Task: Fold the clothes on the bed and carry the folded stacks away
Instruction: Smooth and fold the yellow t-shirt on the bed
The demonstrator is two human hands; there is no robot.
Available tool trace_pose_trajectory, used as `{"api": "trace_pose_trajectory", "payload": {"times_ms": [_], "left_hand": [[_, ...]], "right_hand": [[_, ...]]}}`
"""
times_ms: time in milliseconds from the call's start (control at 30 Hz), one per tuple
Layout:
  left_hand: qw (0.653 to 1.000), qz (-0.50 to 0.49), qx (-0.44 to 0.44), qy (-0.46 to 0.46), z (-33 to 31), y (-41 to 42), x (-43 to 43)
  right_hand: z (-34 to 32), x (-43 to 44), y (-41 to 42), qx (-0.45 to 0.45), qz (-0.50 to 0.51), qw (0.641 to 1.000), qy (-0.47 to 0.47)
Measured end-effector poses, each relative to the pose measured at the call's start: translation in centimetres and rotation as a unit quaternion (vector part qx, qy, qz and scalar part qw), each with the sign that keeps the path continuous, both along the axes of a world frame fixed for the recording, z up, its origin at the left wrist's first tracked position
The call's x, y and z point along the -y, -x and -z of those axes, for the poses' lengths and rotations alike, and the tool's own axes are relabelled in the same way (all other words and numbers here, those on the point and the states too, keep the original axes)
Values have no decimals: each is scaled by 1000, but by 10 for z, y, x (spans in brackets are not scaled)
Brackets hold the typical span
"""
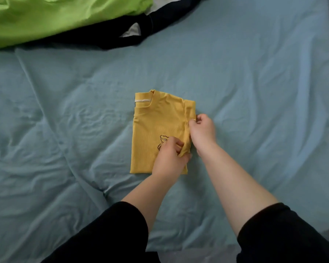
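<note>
Evidently soft, light, floppy: take the shirt [156, 128], on the bed [65, 111] well apart from the green top [46, 19], by its edges, pinched at its right fold by left hand [170, 156] and right hand [202, 130].

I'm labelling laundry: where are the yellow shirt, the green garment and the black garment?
yellow shirt [154, 118]: head view, chest below the collar.
green garment [55, 18]: head view, middle of its cloth.
black garment [170, 17]: head view, its broad dark panel.
</note>
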State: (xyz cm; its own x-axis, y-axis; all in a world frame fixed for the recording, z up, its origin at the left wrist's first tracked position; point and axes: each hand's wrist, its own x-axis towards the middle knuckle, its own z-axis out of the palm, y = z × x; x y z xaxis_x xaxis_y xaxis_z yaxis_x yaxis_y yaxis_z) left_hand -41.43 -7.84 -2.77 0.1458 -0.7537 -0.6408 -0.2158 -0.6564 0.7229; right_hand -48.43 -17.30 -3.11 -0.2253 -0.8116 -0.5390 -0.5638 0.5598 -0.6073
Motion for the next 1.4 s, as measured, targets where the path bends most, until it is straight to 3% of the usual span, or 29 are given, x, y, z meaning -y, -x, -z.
{"api": "trace_pose_trajectory", "payload": {"times_ms": [100, 200, 267, 367, 467, 600, 733, 800, 833, 900, 933, 967, 1033, 1133, 1267, 1400], "left_hand": [[999, 21, -7, 37, -3, -17, 2], [960, 45, 205, 186, -7, -61, 12], [909, 138, 322, 224, -2, -89, 28], [831, 355, 413, 115, 17, -111, 49], [814, 414, 400, 77, 31, -123, 57], [798, 388, 440, 138, 25, -119, 31], [743, 510, 425, 84, 22, -119, -13], [765, 485, 412, 98, 16, -118, -17], [801, 431, 399, 118, 11, -115, -17], [911, 230, 328, 98, 4, -109, -12], [962, 102, 246, 52, 1, -107, -6], [987, -6, 161, 8, 2, -106, 1], [990, -94, 101, -40, 8, -105, 18], [984, -98, 144, -22, 16, -99, 37], [987, -119, 105, 36, 10, -82, 48], [987, -111, 77, 84, -8, -59, 51]], "right_hand": [[-3, -7, 4, -102, -55, 987, 113], [-7, -18, -2, -161, -212, 919, 293], [1, -20, -7, -186, -351, 877, 271], [21, -12, -1, -237, -453, 848, 136], [34, -5, 2, -263, -447, 850, 98], [22, -40, 3, -280, -442, 829, 197], [19, -91, 36, -273, -525, 797, 120], [14, -100, 41, -240, -474, 839, 118], [10, -101, 41, -197, -398, 886, 133], [3, -91, 39, -77, -164, 976, 120], [3, -83, 37, -23, -57, 995, 81], [4, -73, 34, 14, 14, 999, 27], [10, -51, 24, 34, 60, 997, -31], [20, -32, 13, 45, 88, 994, -50], [19, -36, 12, 93, 69, 993, -20], [2, -49, 33, 64, 68, 995, 37]]}}
